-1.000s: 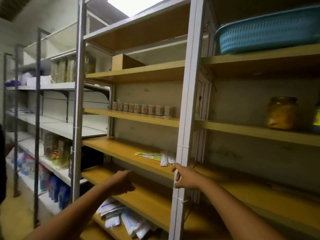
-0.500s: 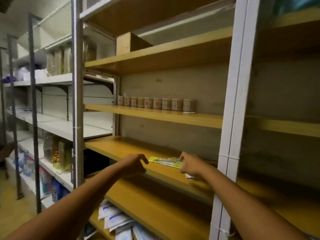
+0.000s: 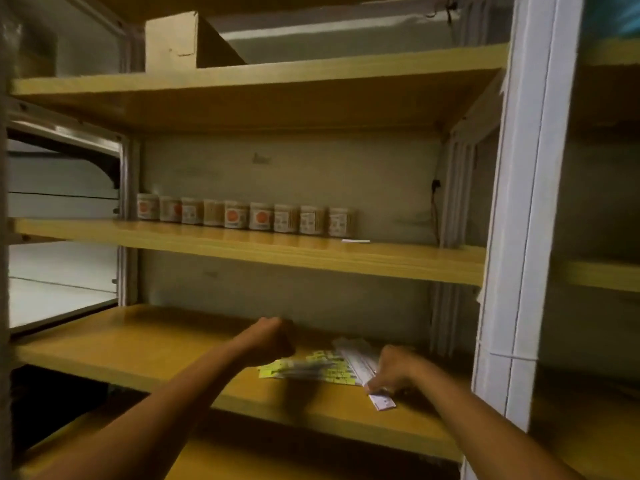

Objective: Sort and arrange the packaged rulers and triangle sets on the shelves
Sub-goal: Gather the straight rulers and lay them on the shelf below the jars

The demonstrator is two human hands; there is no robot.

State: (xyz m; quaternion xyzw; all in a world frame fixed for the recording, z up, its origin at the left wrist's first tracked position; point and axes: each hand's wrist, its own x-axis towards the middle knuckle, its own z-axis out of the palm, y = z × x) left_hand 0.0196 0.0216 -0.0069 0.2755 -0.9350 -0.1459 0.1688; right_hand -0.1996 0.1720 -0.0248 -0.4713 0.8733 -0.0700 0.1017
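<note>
The right hand (image 3: 394,370) pinches the near end of the white packaged rulers (image 3: 360,363) on the yellow shelf (image 3: 138,344); just left of that grip lie yellow-labelled packets (image 3: 308,368); the left hand (image 3: 268,339) hovers curled over their far-left end, holding nothing; a row of small jars (image 3: 242,214) stands on the shelf above

We've got both bare forearms reaching fwd and up from the bottom of the view. Our left hand (image 3: 268,339) is curled into a loose fist, knuckles up, w/ nothing visible in it. Our right hand (image 3: 393,370) is lower and to the right, fingers bent down; thumb and fingertips (image 3: 372,386) seem to pinch something thin, though blur hides the grip.
</note>
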